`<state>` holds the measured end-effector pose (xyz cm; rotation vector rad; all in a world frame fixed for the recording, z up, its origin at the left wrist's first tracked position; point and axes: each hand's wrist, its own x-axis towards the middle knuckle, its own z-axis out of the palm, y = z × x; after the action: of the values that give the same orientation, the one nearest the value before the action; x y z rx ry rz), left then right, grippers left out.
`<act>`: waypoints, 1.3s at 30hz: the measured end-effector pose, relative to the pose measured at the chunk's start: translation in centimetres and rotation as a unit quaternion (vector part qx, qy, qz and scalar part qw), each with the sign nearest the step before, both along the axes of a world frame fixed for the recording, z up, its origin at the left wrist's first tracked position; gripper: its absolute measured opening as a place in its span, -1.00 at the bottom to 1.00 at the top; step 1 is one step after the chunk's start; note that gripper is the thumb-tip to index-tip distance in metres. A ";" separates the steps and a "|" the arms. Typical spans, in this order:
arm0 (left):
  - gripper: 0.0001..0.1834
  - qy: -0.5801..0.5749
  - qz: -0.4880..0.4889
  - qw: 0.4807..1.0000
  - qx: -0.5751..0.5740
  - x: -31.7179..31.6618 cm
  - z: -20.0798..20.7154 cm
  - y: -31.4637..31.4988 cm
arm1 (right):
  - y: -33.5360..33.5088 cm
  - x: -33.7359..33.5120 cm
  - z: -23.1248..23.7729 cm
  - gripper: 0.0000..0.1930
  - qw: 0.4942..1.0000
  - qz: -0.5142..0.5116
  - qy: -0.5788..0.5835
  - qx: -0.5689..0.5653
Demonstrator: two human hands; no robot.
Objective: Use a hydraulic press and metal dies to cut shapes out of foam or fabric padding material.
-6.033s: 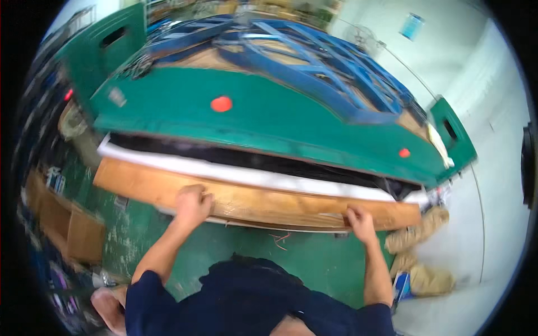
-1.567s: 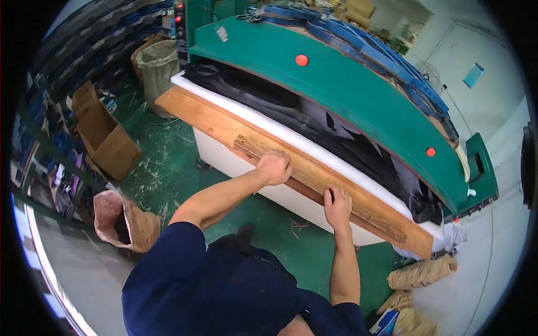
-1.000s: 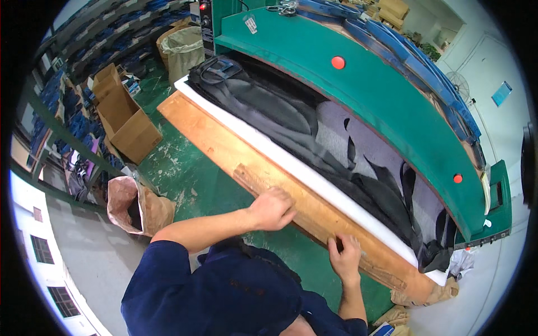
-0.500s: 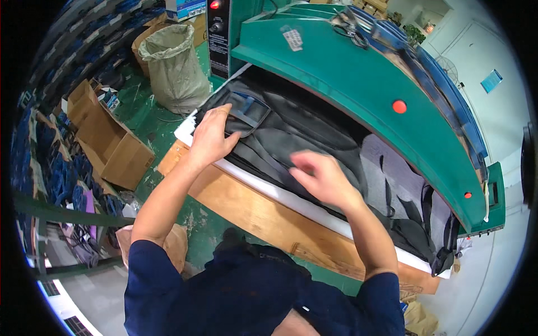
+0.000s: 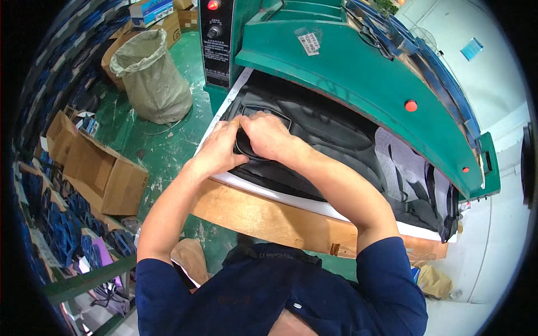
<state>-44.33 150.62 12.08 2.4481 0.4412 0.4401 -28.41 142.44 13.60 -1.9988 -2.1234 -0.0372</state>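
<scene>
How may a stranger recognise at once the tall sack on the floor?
Find the large green machine, then its black control panel. Left of that panel, an open-mouthed sack stands on the floor. Greyish-green and crumpled, it differs from the brown cardboard boxes nearby.

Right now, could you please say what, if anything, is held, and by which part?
It cannot be told: left hand and right hand meet at the black rectangular panel's left side.

Black fabric pieces (image 5: 325, 126) and a pale grey sheet (image 5: 388, 147) are spread over a white slab (image 5: 280, 195), fronted by a wooden board (image 5: 263, 215). On the green floor (image 5: 159, 148), a woven sack (image 5: 157, 84) and an open cardboard box (image 5: 120, 187) are set.
</scene>
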 end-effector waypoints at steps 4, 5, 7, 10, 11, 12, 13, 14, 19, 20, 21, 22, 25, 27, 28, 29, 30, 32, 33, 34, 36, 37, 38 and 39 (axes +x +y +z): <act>0.02 0.027 0.015 0.999 0.017 0.3 -0.4 0.2 | 1.0 0.5 -0.1 -0.63 0.999 -0.008 -0.029 -0.031; 0.02 0.028 0.014 0.999 0.018 0.1 -0.1 0.2 | 1.2 0.6 0.2 -0.65 0.998 -0.012 -0.017 -0.059; 0.09 0.066 0.002 0.998 0.014 -0.1 0.7 0.2 | 1.4 0.6 0.6 -0.68 0.996 -0.008 -0.017 -0.084; 0.11 0.064 -0.003 0.997 0.034 -0.2 0.2 0.6 | 1.6 1.2 1.2 -0.70 0.997 -0.007 0.011 -0.077; 0.11 0.055 0.005 0.997 0.050 -0.1 0.2 0.3 | 1.3 1.7 1.3 -0.70 0.997 -0.013 0.039 -0.067; 0.11 0.054 0.007 0.997 0.050 -0.1 0.2 0.2 | 1.0 2.3 1.5 -0.71 0.997 -0.003 0.066 -0.050; 0.12 0.058 0.012 0.997 0.043 0.0 0.3 0.0 | 0.8 2.8 1.6 -0.72 0.995 -0.018 0.084 -0.055; 0.12 0.064 0.018 0.997 0.037 -0.2 0.5 0.0 | 0.8 2.9 2.0 -0.72 0.992 -0.031 0.104 -0.059; 0.14 0.059 0.000 0.997 0.051 -0.4 0.7 0.1 | 0.1 4.1 2.3 -0.68 0.955 -0.060 0.290 0.006; 0.14 0.050 0.002 0.998 0.047 -0.2 0.4 0.2 | -0.1 4.2 1.7 -0.68 0.955 -0.063 0.289 0.008; 0.14 0.041 0.004 0.998 0.044 0.0 0.2 0.4 | -0.5 3.9 1.0 -0.66 0.975 -0.035 0.215 0.045; 0.14 0.041 -0.001 0.998 0.045 0.1 0.1 0.5 | -0.8 3.6 0.4 -0.64 0.987 -0.007 0.138 0.082; 0.15 0.017 0.024 0.999 0.023 0.0 -0.6 0.7 | -2.0 2.6 -0.8 -0.62 0.977 -0.029 0.115 0.179; 0.15 0.014 0.023 1.000 0.013 -0.2 -0.5 0.6 | -3.7 2.3 -0.1 -0.64 0.971 -0.058 0.100 0.211; 0.15 0.011 0.026 1.000 0.004 -0.4 -0.3 0.5 | -4.9 2.4 0.6 -0.66 0.983 -0.102 0.100 0.117; 0.14 0.021 0.026 0.999 -0.010 -0.3 0.1 0.2 | -6.3 2.7 1.5 -0.69 0.983 -0.152 0.094 0.027; 0.14 0.000 0.018 1.000 0.023 0.0 -0.4 0.3 | -6.5 3.1 0.7 -0.70 0.986 -0.137 0.075 0.057; 0.16 0.011 0.019 1.000 0.017 0.1 -1.0 0.4 | -6.1 3.2 -0.5 -0.70 0.987 -0.135 0.074 0.040; 0.16 0.003 0.019 1.000 0.017 -0.2 -1.3 0.6 | -5.7 3.0 -0.9 -0.72 0.984 -0.136 0.109 0.038; 0.17 -0.004 0.019 1.000 0.018 -0.2 -1.6 0.7 | -5.4 3.1 -1.2 -0.73 0.979 -0.136 0.145 0.037; 0.17 -0.012 0.016 1.000 0.006 -0.5 -0.9 0.4 | -5.9 3.0 -0.8 -0.75 0.975 -0.108 0.173 0.084; 0.17 -0.003 0.024 1.000 0.000 -0.7 -0.9 0.3 | -6.3 3.0 -0.8 -0.75 0.966 -0.116 0.209 0.093; 0.17 0.006 0.033 0.999 -0.008 -0.6 -0.5 -0.1 | -6.8 3.0 -0.4 -0.75 0.957 -0.123 0.245 0.101; 0.08 -0.012 0.000 1.000 -0.018 -0.5 0.4 -0.4 | -7.0 3.3 -0.1 -0.75 0.957 -0.124 0.242 0.104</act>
<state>-44.87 150.24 12.47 2.4058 0.4342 0.4570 -25.10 135.43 13.53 -1.8971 -1.4987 0.1633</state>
